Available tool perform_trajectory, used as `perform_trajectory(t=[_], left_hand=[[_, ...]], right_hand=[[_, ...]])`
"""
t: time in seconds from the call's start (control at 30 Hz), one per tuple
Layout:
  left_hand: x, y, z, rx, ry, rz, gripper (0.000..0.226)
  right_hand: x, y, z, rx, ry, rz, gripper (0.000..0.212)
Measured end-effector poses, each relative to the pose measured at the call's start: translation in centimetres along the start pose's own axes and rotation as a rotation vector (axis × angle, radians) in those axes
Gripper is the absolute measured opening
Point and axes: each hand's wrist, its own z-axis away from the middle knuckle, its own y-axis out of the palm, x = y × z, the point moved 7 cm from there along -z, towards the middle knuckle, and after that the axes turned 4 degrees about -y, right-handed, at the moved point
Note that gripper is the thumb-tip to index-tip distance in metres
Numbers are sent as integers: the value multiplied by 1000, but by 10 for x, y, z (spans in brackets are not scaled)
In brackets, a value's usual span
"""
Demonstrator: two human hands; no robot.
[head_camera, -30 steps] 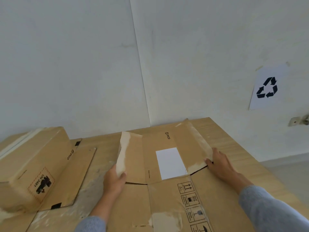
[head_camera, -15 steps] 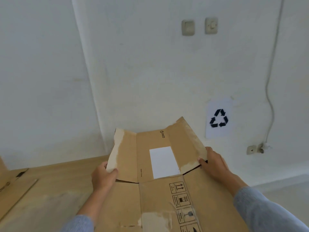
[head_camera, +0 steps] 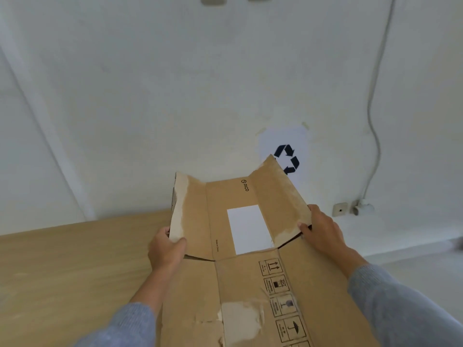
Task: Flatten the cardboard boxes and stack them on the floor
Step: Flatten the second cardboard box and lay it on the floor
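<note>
A flattened brown cardboard box (head_camera: 240, 291) with a white label and black handling symbols fills the lower middle of the head view, lifted off the wooden table (head_camera: 62, 266). My left hand (head_camera: 165, 249) grips its left top flap at the torn edge. My right hand (head_camera: 323, 231) grips the right top flap near the fold. Both side flaps bend upward, and the box's near end runs out of the frame.
A white wall stands close ahead with a recycling-symbol sheet (head_camera: 288, 159) taped low on it. A cable (head_camera: 375, 121) hangs down to a wall socket (head_camera: 350, 209) at the right. Light floor (head_camera: 413, 259) shows beyond the table's right edge.
The view has swung right, away from the standing box and the flat cardboard on the table's left. Both hands have carried the flattened box up and toward the recycling sheet.
</note>
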Motion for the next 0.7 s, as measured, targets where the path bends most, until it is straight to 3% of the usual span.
perform_trajectory(t=[0.2,0.4,0.57,0.7], left_hand=[[-5,104,2,79,29,-55,25],[31,200,25,186,-82,-126,44],[90,281,47,190,-125,-177,42],[177,364,52,158,-186,-163,42]], right_hand=[[-87,20,-34,20,91,39,43],[-167,55,-37,63,189,74,42],[-245,116,-36,105,255,83,45],[-321,192,-27,178,358,-89,56]])
